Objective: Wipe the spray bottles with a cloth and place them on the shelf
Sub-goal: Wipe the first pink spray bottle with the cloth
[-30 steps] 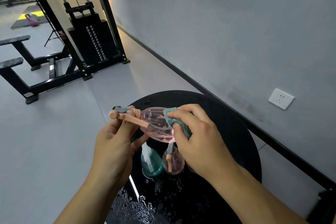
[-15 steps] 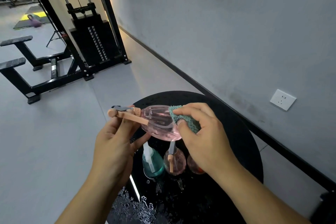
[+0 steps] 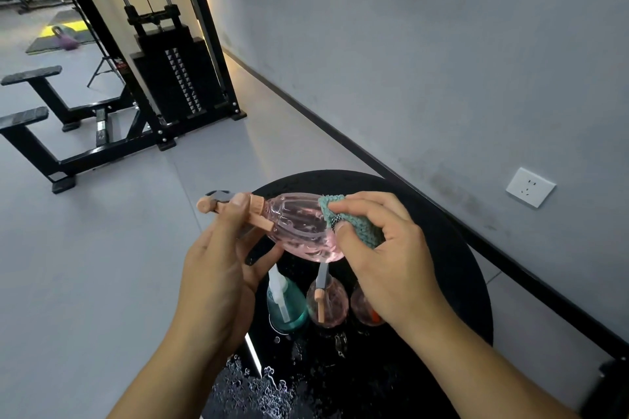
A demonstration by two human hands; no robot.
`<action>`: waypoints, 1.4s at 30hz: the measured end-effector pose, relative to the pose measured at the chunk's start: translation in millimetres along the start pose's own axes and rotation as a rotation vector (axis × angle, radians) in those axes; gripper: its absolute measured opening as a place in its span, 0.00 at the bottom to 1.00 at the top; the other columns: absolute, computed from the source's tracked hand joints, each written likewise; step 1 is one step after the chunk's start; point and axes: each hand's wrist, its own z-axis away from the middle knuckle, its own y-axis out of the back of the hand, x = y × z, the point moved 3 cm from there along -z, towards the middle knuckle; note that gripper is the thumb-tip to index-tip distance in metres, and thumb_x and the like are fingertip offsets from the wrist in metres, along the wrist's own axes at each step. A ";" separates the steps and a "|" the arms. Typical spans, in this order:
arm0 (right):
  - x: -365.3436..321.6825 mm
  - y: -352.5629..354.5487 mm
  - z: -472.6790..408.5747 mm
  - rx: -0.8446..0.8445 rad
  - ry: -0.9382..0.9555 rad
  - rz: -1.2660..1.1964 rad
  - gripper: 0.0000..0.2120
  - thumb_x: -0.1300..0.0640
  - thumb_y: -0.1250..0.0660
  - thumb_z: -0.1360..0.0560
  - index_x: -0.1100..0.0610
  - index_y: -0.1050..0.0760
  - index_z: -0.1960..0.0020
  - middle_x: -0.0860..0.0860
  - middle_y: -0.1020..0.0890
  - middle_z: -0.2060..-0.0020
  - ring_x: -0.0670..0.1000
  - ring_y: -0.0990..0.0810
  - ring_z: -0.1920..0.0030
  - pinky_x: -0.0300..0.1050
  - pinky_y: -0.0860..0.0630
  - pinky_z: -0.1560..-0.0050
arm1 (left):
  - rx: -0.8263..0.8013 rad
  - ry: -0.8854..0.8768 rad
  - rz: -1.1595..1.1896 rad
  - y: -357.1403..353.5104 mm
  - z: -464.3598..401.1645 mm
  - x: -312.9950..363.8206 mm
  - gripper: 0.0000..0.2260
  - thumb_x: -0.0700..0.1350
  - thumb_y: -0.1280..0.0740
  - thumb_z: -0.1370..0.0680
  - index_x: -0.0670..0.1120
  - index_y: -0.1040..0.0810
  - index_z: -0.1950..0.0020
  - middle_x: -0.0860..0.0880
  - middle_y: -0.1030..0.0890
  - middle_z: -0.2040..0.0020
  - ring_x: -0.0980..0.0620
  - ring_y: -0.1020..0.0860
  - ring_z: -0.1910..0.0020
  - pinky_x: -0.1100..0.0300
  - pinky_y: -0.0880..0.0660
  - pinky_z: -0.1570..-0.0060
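My left hand (image 3: 221, 262) grips a pink spray bottle (image 3: 299, 228) by its peach nozzle, holding it sideways above the round black table (image 3: 452, 248). Pressed against the bottle's right end is a teal cloth (image 3: 354, 219), pinched in my right hand (image 3: 388, 255). Below them stand a teal spray bottle (image 3: 286, 303), a second pink spray bottle (image 3: 326, 303) and a third pinkish bottle (image 3: 366, 309) partly hidden by my right wrist. No shelf is in view.
Water drops lie on the table's near side (image 3: 258, 384). A black cable weight machine (image 3: 170, 78) and bench frame (image 3: 51, 133) stand on the grey floor at the back left. The grey wall with a white socket (image 3: 530, 186) runs along the right.
The cloth and my right hand slid to the right along the bottle, towards its base. My left hand kept its hold on the nozzle.
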 end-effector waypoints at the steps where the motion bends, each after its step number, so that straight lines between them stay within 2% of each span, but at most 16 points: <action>1: -0.5 0.5 -0.7 0.007 -0.005 -0.016 0.13 0.66 0.30 0.22 0.50 0.14 0.46 0.41 0.21 0.44 0.39 0.22 0.40 0.26 0.23 0.51 | 0.000 0.007 -0.004 0.4 0.2 0.5 0.12 0.57 0.31 0.23 0.50 0.14 0.57 0.46 0.13 0.45 0.45 0.16 0.38 0.37 0.21 0.36; 5: 0.7 3.1 -2.4 0.055 -0.006 -0.030 0.13 0.66 0.29 0.23 0.50 0.14 0.46 0.42 0.21 0.44 0.40 0.21 0.41 0.27 0.24 0.50 | 0.037 0.032 -0.031 2.2 -0.8 -1.3 0.12 0.54 0.32 0.20 0.48 0.14 0.56 0.44 0.12 0.44 0.42 0.15 0.39 0.38 0.19 0.41; 8: 1.5 2.2 -1.2 0.071 0.025 0.004 0.12 0.65 0.29 0.22 0.51 0.14 0.45 0.42 0.22 0.43 0.40 0.22 0.40 0.27 0.24 0.49 | 0.091 0.052 -0.031 2.1 -2.3 -2.9 0.09 0.46 0.35 0.15 0.43 0.19 0.51 0.42 0.13 0.45 0.42 0.13 0.42 0.38 0.18 0.42; 11: 2.9 -0.2 0.4 0.073 0.069 0.049 0.12 0.65 0.29 0.22 0.52 0.14 0.43 0.43 0.23 0.43 0.40 0.23 0.39 0.27 0.23 0.49 | 0.129 0.070 -0.015 2.4 -2.5 -4.3 0.09 0.46 0.36 0.14 0.43 0.20 0.47 0.41 0.13 0.43 0.42 0.12 0.44 0.40 0.17 0.45; 14: 4.8 -3.1 2.8 0.050 0.120 0.126 0.13 0.65 0.30 0.21 0.52 0.15 0.42 0.42 0.25 0.43 0.42 0.23 0.38 0.30 0.21 0.47 | 0.174 0.050 -0.018 2.3 -2.1 -5.3 0.10 0.48 0.35 0.14 0.43 0.21 0.48 0.40 0.13 0.47 0.42 0.11 0.49 0.46 0.17 0.47; 16: 5.7 -5.7 4.4 0.021 0.130 0.166 0.13 0.64 0.30 0.21 0.50 0.15 0.42 0.41 0.26 0.42 0.44 0.24 0.37 0.31 0.20 0.48 | 0.222 0.026 -0.024 4.2 -2.9 -6.5 0.08 0.45 0.35 0.14 0.42 0.23 0.49 0.38 0.15 0.49 0.40 0.11 0.51 0.46 0.17 0.46; 19: 5.7 -7.8 5.9 -0.001 0.171 0.219 0.13 0.64 0.31 0.21 0.50 0.16 0.40 0.42 0.28 0.41 0.47 0.24 0.36 0.34 0.19 0.49 | 0.266 0.013 -0.024 5.9 -3.7 -6.9 0.09 0.43 0.35 0.15 0.44 0.20 0.53 0.39 0.13 0.49 0.40 0.11 0.51 0.45 0.18 0.44; 22: 6.3 -7.6 6.4 -0.005 0.216 0.258 0.13 0.63 0.31 0.21 0.51 0.17 0.39 0.43 0.29 0.40 0.52 0.25 0.35 0.40 0.17 0.47 | 0.245 0.006 -0.008 8.3 -5.8 -6.4 0.07 0.45 0.34 0.15 0.42 0.18 0.46 0.39 0.12 0.46 0.41 0.12 0.50 0.46 0.16 0.46; 25: 5.8 -6.4 6.4 -0.011 0.233 0.261 0.13 0.63 0.31 0.21 0.51 0.17 0.40 0.44 0.29 0.40 0.52 0.25 0.35 0.37 0.17 0.50 | 0.206 0.002 0.018 11.9 -10.0 -5.3 0.11 0.46 0.32 0.16 0.40 0.21 0.39 0.41 0.12 0.47 0.43 0.12 0.49 0.50 0.14 0.53; 28: 5.5 -6.9 7.8 -0.020 0.248 0.254 0.13 0.63 0.31 0.21 0.51 0.16 0.40 0.44 0.29 0.39 0.53 0.25 0.35 0.38 0.17 0.50 | 0.192 -0.016 0.032 11.0 -9.8 -4.4 0.09 0.46 0.31 0.16 0.39 0.22 0.44 0.42 0.11 0.52 0.43 0.11 0.52 0.52 0.15 0.56; 32: 4.1 -6.6 6.5 0.046 0.277 0.374 0.14 0.62 0.31 0.21 0.51 0.16 0.38 0.44 0.26 0.40 0.50 0.25 0.37 0.46 0.17 0.46 | 0.198 -0.086 -0.070 8.9 -6.3 -8.1 0.08 0.44 0.32 0.16 0.39 0.18 0.48 0.40 0.12 0.53 0.42 0.12 0.52 0.46 0.15 0.49; 36: -2.4 -14.4 10.6 -0.047 0.359 0.483 0.14 0.59 0.30 0.20 0.50 0.17 0.36 0.45 0.25 0.38 0.48 0.27 0.37 0.49 0.20 0.41 | 0.139 -0.145 -0.217 3.4 1.0 -17.2 0.06 0.48 0.28 0.19 0.46 0.14 0.51 0.30 0.17 0.53 0.29 0.16 0.52 0.34 0.17 0.44; 38: -3.5 -16.9 11.1 -0.094 0.370 0.531 0.14 0.58 0.31 0.20 0.49 0.18 0.36 0.46 0.25 0.37 0.47 0.27 0.37 0.47 0.21 0.40 | 0.135 -0.148 -0.242 2.0 2.0 -20.7 0.06 0.48 0.27 0.19 0.47 0.14 0.52 0.30 0.18 0.53 0.33 0.16 0.55 0.31 0.18 0.44; 42: 1.0 -10.6 7.6 -0.058 0.287 0.516 0.14 0.57 0.34 0.20 0.48 0.19 0.36 0.44 0.26 0.40 0.46 0.27 0.40 0.46 0.19 0.46 | 0.134 -0.143 -0.189 1.8 -2.0 -20.1 0.07 0.45 0.30 0.17 0.49 0.14 0.54 0.35 0.15 0.53 0.38 0.14 0.50 0.36 0.17 0.43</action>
